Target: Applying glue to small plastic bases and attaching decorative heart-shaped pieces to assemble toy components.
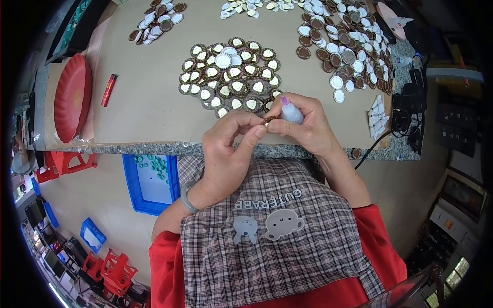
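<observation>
Above the table's front edge, my left hand (pixel 226 146) pinches a small brown scalloped disc (pixel 267 120) between thumb and fingertips. My right hand (pixel 310 126) meets it there, its thumb and finger on the same disc. A white squeeze bottle with a purple tip (pixel 291 112) is also held in my right hand, tip pointing up and away from me. Just beyond my hands lies a cluster of brown scalloped discs with cream pieces on them (pixel 237 86). A few white discs (pixel 223 60) rest on top of that cluster.
Piles of brown and white discs lie at the far right (pixel 354 51) and far left (pixel 154 24), with cream pieces (pixel 251 7) between. At left are a red fluted dish (pixel 72 98) and a red tube (pixel 109 90). A blue bin (pixel 134 192) sits below the table edge.
</observation>
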Motion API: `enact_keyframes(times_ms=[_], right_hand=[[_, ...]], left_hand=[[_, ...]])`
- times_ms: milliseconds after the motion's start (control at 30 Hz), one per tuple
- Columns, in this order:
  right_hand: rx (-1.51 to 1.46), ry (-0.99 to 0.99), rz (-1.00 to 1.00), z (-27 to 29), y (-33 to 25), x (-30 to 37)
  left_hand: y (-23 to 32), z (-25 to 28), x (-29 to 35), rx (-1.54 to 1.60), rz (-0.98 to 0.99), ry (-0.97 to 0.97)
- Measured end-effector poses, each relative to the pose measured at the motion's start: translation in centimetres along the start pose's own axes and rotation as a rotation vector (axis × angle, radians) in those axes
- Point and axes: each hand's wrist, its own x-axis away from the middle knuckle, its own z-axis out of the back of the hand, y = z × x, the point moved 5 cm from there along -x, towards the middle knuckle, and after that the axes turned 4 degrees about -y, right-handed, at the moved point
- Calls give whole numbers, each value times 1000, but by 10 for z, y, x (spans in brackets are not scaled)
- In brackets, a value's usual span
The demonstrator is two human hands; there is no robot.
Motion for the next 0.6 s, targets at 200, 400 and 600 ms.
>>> enact_keyframes(times_ms=[200,400,600], right_hand=[[220,157,107,-5,-8,1],[26,64,8,-4,-2,-3],[-152,35,-70,-12,-10,0]], left_hand=[[16,2,-2,-262,-214,21],[2,4,-3,181,127,13],[-3,9,-6,301,170,32]])
